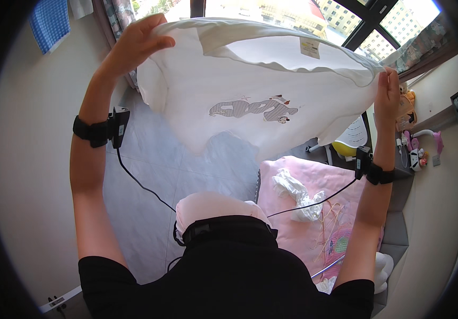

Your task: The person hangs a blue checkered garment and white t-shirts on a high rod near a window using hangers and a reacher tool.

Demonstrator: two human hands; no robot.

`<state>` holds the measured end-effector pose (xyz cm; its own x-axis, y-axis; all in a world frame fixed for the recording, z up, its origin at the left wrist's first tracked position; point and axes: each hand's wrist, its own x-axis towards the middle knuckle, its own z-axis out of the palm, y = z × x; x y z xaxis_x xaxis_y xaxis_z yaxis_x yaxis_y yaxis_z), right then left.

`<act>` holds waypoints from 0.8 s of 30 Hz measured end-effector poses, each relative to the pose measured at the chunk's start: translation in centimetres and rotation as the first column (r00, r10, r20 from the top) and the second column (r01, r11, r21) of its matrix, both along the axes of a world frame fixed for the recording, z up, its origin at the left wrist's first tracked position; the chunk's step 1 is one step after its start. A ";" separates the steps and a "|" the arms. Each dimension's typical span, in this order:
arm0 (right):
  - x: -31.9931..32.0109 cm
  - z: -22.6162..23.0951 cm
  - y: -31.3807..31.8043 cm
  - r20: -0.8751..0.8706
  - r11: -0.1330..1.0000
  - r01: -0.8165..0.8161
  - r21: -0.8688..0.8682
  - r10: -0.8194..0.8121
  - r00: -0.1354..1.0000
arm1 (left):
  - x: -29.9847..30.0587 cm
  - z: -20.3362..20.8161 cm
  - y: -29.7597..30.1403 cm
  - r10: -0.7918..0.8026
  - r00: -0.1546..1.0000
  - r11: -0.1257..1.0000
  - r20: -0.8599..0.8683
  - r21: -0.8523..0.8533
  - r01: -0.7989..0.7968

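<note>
I see grey floor (144,191) across the rm, a big window (370,24) at the far end, then a pink bed (335,173) off to the R. White shirt (186,95)'s up in the air over the floor, pulled wide. Crumpled white cloth (293,189) lies on the bed. L hand (138,45)'s closed on the shirt's top L corner, thumb out front; R hand (388,93) pinches the top R corner tight. Grey print (250,109) on the front; sm. label (309,48) inside the neck.

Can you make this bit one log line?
left hand: grips white garment | right hand: grips its opposite side | garment: held up, spread | pink bedding: lower right
</note>
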<state>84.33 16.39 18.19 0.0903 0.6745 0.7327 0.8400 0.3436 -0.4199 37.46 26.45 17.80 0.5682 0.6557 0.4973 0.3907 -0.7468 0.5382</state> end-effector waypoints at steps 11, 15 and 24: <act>5.0 -1.6 4.3 -0.184 0.736 -0.130 -0.664 0.007 0.983 | 1.4 -2.9 6.2 0.171 0.985 0.906 0.007 -0.394 -0.155; 6.0 4.0 8.5 -0.111 0.893 0.066 -0.445 -0.128 0.986 | 2.1 2.0 12.0 0.455 0.890 0.862 0.043 0.231 -0.452; -1.2 -2.9 -2.5 0.119 0.915 0.002 0.403 -0.055 0.991 | 5.1 -4.2 -1.4 0.222 0.738 0.727 0.637 0.396 -0.561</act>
<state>83.12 13.89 15.25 -0.0050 0.3200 0.9474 0.8884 0.4363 -0.1426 42.52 25.03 13.64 -0.1354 0.2800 0.9504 0.5050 -0.8058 0.3093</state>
